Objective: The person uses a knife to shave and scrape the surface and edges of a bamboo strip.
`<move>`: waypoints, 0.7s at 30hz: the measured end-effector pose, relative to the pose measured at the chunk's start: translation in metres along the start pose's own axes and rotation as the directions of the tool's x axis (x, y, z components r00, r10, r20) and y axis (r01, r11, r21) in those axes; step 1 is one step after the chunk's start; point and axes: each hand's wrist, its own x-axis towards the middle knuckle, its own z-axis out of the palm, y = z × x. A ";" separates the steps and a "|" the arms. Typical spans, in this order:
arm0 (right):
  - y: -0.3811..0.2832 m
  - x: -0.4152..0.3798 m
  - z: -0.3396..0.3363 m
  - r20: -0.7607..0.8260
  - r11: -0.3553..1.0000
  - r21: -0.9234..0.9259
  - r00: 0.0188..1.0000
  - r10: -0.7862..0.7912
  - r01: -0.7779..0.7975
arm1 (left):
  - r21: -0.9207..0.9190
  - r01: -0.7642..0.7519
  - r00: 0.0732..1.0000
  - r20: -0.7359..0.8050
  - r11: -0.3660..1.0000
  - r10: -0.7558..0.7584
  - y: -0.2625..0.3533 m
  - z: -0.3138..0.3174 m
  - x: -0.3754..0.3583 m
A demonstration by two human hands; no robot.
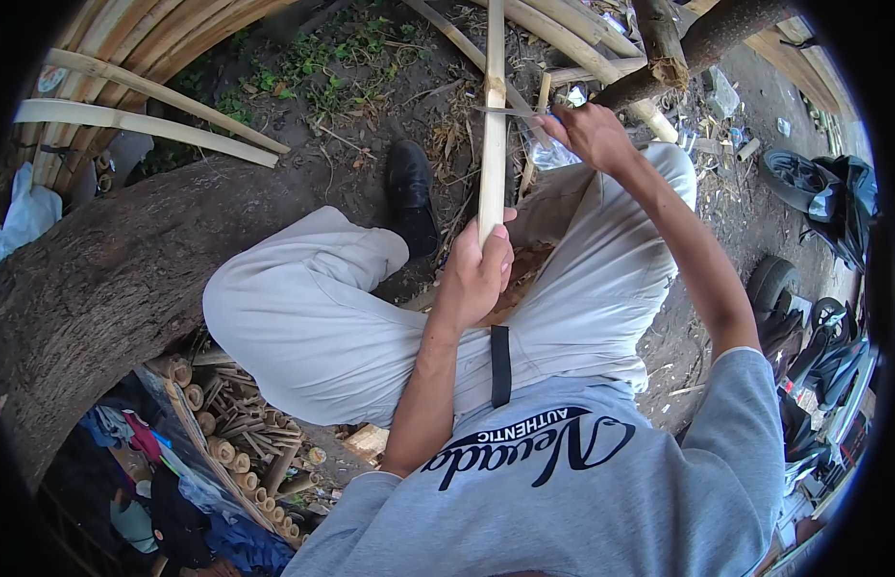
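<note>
A long pale bamboo strip (494, 144) runs upward from my lap, past the top edge of the view. Around its lower end my left hand (479, 269) is closed, with the thumb lying along the strip. My right hand (590, 137), to the right of the strip, is closed on the handle of a knife (513, 112). The thin blade lies across the strip near a node. Most of the handle is hidden by my fingers.
A thick tree trunk (111, 260) lies on the left, with split bamboo strips (149, 115) above it. Cut bamboo pieces (241, 462) are piled at lower left. Branches (707, 48) stand at upper right. Wheels (792, 178) and black items are at the right.
</note>
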 end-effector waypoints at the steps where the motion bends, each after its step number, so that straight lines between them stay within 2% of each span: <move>1: -0.006 0.001 -0.001 0.009 0.997 -0.026 0.997 0.071 -0.070 | 0.000 -0.003 1.000 -0.002 1.000 0.003 0.001 0.000 0.001; 2: -0.011 0.000 -0.003 0.013 0.989 -0.052 0.990 0.142 -0.141 | 0.030 -0.001 1.000 -0.016 1.000 0.001 0.002 -0.001 0.001; 4: -0.022 -0.011 -0.002 -0.058 0.984 -0.064 0.985 0.163 -0.166 | 0.063 -0.003 1.000 -0.030 0.998 0.005 0.000 -0.003 0.004; 6: -0.040 -0.023 -0.007 -0.068 0.981 -0.058 0.982 0.179 -0.183 | 0.199 -0.007 0.998 -0.063 0.980 0.020 -0.009 -0.004 0.004; 8: -0.068 -0.032 -0.023 -0.088 0.991 0.088 0.990 0.113 -0.105 | 0.258 -0.043 0.995 -0.072 0.965 0.063 -0.011 -0.004 0.006; 9: -0.085 -0.036 -0.032 -0.026 0.981 0.185 0.997 0.067 -0.061 | 0.319 -0.081 0.991 -0.072 0.944 0.109 -0.013 -0.003 0.007; 10: -0.097 -0.041 -0.031 -0.001 0.980 0.198 1.000 0.002 -0.002 | 0.319 -0.081 0.992 -0.064 0.944 0.107 -0.014 -0.003 0.008; 11: -0.105 -0.044 -0.031 0.022 0.975 0.212 0.998 -0.064 0.058 | 0.401 -0.070 0.995 -0.039 0.913 0.094 -0.015 -0.005 0.009; 12: -0.111 -0.043 -0.032 0.020 0.976 0.211 0.998 -0.060 0.055 | 0.481 -0.062 0.997 -0.018 0.875 0.081 -0.012 -0.006 0.009; 15: -0.120 -0.039 -0.032 0.096 0.956 0.269 0.984 -0.150 0.119 | 0.482 -0.034 0.999 0.025 0.876 0.025 -0.003 -0.008 0.003; 18: -0.102 -0.026 -0.024 0.152 0.957 0.212 0.961 -0.231 0.197 | 0.408 -0.037 0.998 -0.026 0.912 0.052 -0.013 -0.006 0.004; 20: -0.075 -0.017 -0.003 0.043 0.978 0.192 0.996 -0.085 0.075 | 0.343 -0.026 0.999 -0.011 0.939 0.032 -0.008 -0.002 -0.001; 21: -0.057 -0.011 0.003 -0.005 0.978 0.199 0.998 -0.067 0.066 | 0.279 -0.011 1.000 0.008 0.960 0.009 -0.006 -0.001 -0.003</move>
